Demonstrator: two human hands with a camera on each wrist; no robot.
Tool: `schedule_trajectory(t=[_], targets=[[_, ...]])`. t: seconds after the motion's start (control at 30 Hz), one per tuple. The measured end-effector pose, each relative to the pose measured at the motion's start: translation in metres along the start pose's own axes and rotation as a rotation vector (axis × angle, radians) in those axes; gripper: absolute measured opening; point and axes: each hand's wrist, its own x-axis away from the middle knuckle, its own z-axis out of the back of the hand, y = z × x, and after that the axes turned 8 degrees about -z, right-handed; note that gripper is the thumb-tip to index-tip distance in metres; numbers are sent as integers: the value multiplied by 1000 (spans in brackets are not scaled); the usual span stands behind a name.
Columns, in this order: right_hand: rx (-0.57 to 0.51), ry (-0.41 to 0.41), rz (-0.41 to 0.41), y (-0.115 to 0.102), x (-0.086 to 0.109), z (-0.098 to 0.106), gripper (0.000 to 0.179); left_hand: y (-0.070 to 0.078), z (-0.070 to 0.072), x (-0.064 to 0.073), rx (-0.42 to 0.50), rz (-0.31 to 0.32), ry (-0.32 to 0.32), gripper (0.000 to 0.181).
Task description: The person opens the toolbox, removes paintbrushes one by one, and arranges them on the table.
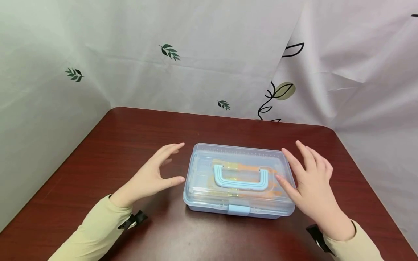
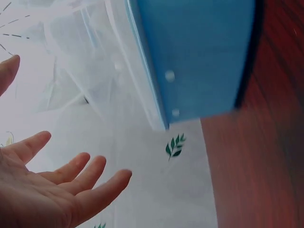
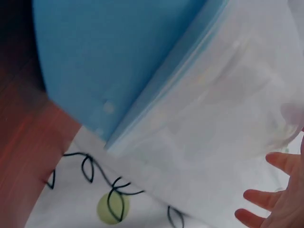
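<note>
A blue plastic storage box (image 1: 204,174) with a clear lid lies on the table, its light blue carry handle (image 1: 241,185) folded flat on top. On the front edge is a blue latch (image 1: 238,210), closed. Through the lid show several brushes (image 1: 243,168) with orange parts, blurred. Off the box's left end my left hand (image 1: 151,177) hovers with fingers spread, apart from it. My right hand (image 1: 308,177) is over the right end, fingers extended; whether its fingertips touch the lid I cannot tell. Both wrist views show the box's blue side wall (image 2: 199,57) close up.
The box stands on a dark red wooden table (image 1: 147,127) with rounded far corners. White cloth (image 1: 202,72) with leaf prints hangs behind it and along both sides. Each wrist carries a black strap (image 1: 134,220).
</note>
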Motion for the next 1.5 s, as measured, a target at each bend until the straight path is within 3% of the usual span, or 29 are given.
schedule_trajectory(t=[0.23, 0.5, 0.77, 0.97, 1.3, 1.5], targets=[[-80, 75, 187, -20, 4, -5, 55, 3, -10, -5, 172, 40, -52, 85], [-141, 129, 424, -39, 9, -12, 42, -1, -19, -5, 217, 76, -91, 84], [-155, 178, 604, -50, 11, -18, 33, -4, -22, -7, 297, 96, -105, 83], [-114, 224, 711, -54, 14, -24, 26, -4, -23, -6, 371, 135, -119, 84], [9, 322, 862, -54, 20, -30, 22, -7, -26, -4, 386, 153, -137, 82], [100, 280, 937, -50, 26, -31, 23, -8, -27, -2, 404, 111, -158, 74]])
